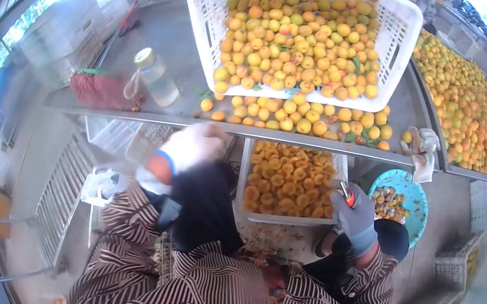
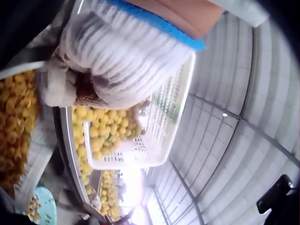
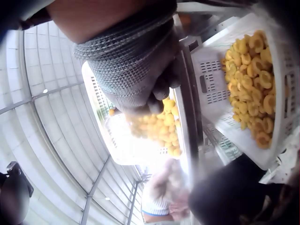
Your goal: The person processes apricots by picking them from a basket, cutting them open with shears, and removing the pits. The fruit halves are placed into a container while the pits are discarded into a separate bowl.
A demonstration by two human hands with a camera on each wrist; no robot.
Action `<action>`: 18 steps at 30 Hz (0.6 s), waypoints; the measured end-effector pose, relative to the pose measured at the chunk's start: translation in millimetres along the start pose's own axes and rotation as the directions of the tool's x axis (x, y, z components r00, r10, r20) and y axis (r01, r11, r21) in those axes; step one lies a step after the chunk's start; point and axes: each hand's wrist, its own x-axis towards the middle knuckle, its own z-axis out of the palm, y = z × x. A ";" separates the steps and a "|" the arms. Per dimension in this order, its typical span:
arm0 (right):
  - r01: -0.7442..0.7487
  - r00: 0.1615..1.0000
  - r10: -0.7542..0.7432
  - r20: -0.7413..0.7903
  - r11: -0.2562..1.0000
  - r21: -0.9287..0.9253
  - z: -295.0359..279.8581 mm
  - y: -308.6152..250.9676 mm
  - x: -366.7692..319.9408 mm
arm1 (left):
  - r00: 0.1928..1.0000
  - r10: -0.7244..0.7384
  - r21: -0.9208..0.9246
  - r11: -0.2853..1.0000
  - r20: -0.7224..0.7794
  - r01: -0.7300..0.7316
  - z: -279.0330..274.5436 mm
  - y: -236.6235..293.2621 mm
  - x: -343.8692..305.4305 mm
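Note:
The left hand (image 1: 196, 147), in a white glove with a blue cuff, is blurred near the table's front edge, left of the crate of halved fruit (image 1: 290, 182). In the left wrist view its glove (image 2: 117, 56) has bent fingers; whether they hold anything is unclear. Right of that crate, the grey-gloved right hand (image 1: 354, 215) grips a small tool (image 1: 347, 195) with red and metal parts. Curled fingers of the right hand (image 3: 140, 79) show in the right wrist view, with the tool hidden. Whole yellow fruit (image 1: 299, 52) fills a tilted white crate (image 1: 212, 31) on the table.
A bottle (image 1: 159, 78) and a red mesh bag (image 1: 102, 90) are on the metal table (image 1: 181, 25) at left. Loose fruit lines its front edge. A cloth or glove (image 1: 423, 153) hangs over the edge at right. Below stands a turquoise basin (image 1: 418, 207) of pits. More fruit lies at far right.

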 end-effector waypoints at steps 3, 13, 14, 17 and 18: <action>-0.025 1.000 0.025 0.004 0.994 0.109 -11.1 -12.7 15.8 | 0.932 0.072 0.517 0.846 -0.355 0.132 -33.4 -21.9 -3.5; 0.082 0.997 -0.074 -0.038 0.945 0.318 -19.5 -34.2 96.8 | 0.969 0.222 0.383 0.908 -0.104 -0.167 8.4 58.0 46.3; 0.083 0.996 -0.073 -0.042 0.943 0.321 -26.1 -21.3 100.6 | 0.978 0.201 0.397 0.903 -0.052 -0.164 15.4 68.9 55.2; -0.050 0.997 0.070 -0.039 0.924 0.380 -41.4 2.2 101.5 | 0.942 0.334 0.505 0.820 -0.039 -0.270 31.9 78.6 91.0; -0.070 0.992 0.105 -0.076 0.926 0.372 -44.1 -2.0 98.1 | 0.943 0.333 0.510 0.816 -0.030 -0.272 35.7 76.2 107.5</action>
